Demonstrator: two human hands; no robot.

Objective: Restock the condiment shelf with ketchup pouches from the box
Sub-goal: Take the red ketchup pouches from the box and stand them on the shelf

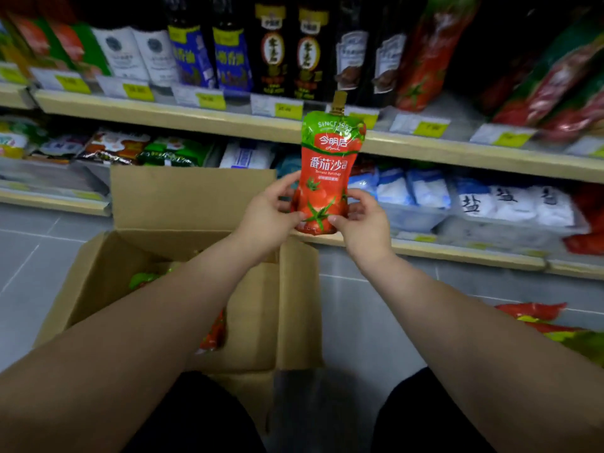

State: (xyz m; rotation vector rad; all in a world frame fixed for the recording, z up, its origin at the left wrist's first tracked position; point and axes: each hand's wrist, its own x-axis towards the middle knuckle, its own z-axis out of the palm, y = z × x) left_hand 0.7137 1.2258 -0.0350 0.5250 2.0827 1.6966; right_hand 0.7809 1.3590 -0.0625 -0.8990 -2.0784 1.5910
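A red and green ketchup pouch (328, 165) with a gold spout stands upright in the air before the shelves. My left hand (266, 217) pinches its lower left edge and my right hand (362, 220) pinches its lower right edge. Below my arms an open cardboard box (294, 305) sits on the floor, with more pouches (214, 331) partly visible inside. Ketchup pouches (431, 53) lean on the upper shelf (202, 117) at the right.
Dark sauce bottles (271, 50) line the upper shelf above yellow price tags. White salt bags (510, 204) and packets fill the lower shelf (457, 253). More red pouches (536, 317) lie at the right on the grey tiled floor (359, 322).
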